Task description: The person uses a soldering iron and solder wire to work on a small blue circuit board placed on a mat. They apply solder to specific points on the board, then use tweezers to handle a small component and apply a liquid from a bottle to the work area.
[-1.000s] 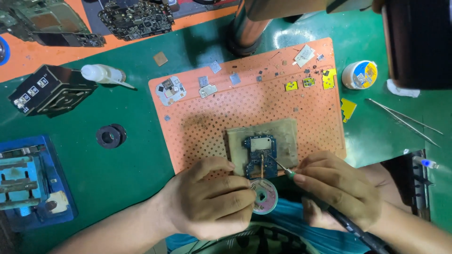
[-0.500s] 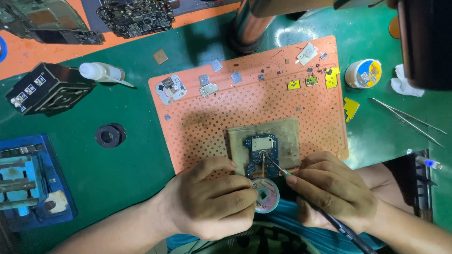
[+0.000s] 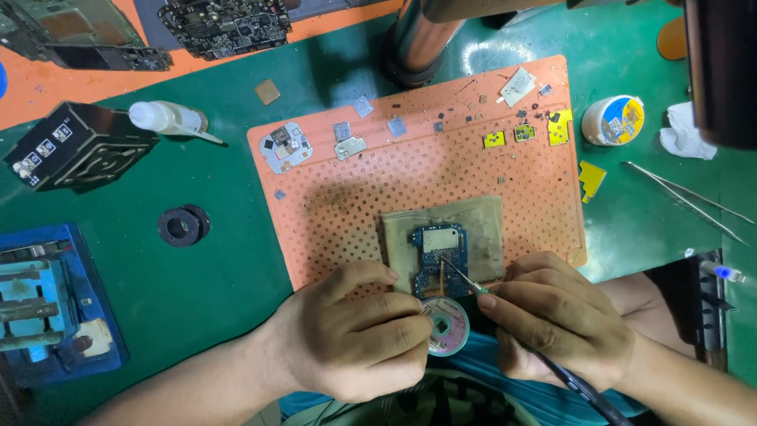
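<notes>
A small blue circuit board (image 3: 438,256) lies on a tan pad (image 3: 485,225) at the near edge of an orange perforated mat (image 3: 410,170). My right hand (image 3: 564,323) grips a soldering iron (image 3: 465,280) like a pen, its thin tip resting on the board's middle. My left hand (image 3: 355,339) holds a round spool of desoldering braid (image 3: 449,325) just below the board, with a strip of braid (image 3: 442,278) running up onto the board by the tip.
Small chips, metal shields and yellow parts lie along the mat's far edge (image 3: 520,130). A flux tin (image 3: 613,120) and tweezers (image 3: 686,197) lie right; a black ring (image 3: 183,226), white bottle (image 3: 165,118), black box (image 3: 75,146) and blue fixture (image 3: 47,304) left. A microscope post (image 3: 422,39) stands behind.
The iron's tip has shifted slightly up and left along the board. Both hands stay in nearly the same place.
</notes>
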